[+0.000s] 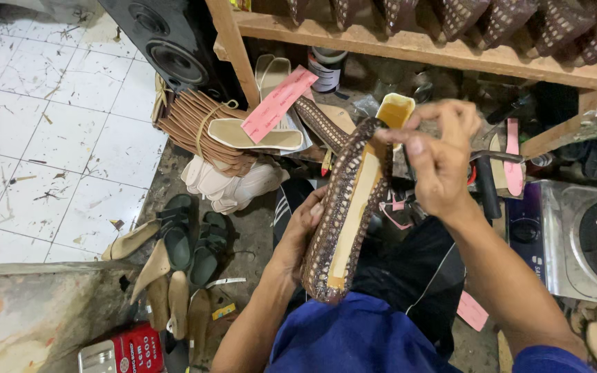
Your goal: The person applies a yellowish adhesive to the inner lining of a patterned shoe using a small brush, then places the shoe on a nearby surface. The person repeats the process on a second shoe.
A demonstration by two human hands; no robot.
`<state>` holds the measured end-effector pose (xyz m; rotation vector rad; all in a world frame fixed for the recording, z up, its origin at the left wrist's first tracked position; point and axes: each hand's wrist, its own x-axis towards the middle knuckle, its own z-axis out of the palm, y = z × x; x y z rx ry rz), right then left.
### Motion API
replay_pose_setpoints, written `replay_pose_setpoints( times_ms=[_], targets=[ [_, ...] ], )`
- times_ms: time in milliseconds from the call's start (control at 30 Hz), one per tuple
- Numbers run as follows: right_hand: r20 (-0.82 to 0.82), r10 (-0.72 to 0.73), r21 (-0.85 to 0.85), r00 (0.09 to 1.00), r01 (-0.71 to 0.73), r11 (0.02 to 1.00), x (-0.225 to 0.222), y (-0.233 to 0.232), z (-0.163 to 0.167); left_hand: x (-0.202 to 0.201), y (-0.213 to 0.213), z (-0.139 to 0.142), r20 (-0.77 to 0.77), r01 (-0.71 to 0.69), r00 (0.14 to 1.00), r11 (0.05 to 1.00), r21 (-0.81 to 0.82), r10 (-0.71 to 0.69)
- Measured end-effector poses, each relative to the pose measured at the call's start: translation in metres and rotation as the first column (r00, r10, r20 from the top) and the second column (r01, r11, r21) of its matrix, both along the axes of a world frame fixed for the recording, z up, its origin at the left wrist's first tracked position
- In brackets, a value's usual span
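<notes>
A long shoe sole (347, 207) wrapped at its edges in brown woven, patterned material rests upside down on my lap, its pale insole board facing up. My left hand (303, 228) grips its left edge near the heel end. My right hand (437, 159) pinches the woven material at the toe end, fingers closed on the edge. A pale yellow container (395, 109) stands just behind the toe.
A bundle of tan soles (195, 128) with a pink paper slip (279, 102) lies ahead on the left. Green sandals (191, 238) and beige heel pieces (153, 269) sit on the floor. A small gas stove (585, 242) is at right. A wooden shelf (423, 48) holds several woven shoes.
</notes>
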<state>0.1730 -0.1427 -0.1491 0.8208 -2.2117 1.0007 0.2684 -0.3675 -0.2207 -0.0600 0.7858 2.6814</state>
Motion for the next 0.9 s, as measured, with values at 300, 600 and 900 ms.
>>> replay_pose_setpoints(
  times_ms=[300,600,900],
  targets=[
    [0.058,-0.266,0.549,0.962,0.192,0.814,-0.115,0.028,-0.147,0.011,-0.014,-0.019,0.024,0.003,1.0,0.954,0.3,-0.01],
    [0.335,-0.295,0.478,0.895,0.109,0.872,-0.059,0.021,-0.09,0.008,-0.015,-0.02,-0.037,-0.199,0.98,0.98,-0.031,0.197],
    [0.211,0.28,-0.122,0.936,-0.259,0.958,0.054,-0.022,0.001,0.004,0.001,0.013,-0.144,-0.063,0.988,0.997,-0.045,0.055]
  ],
)
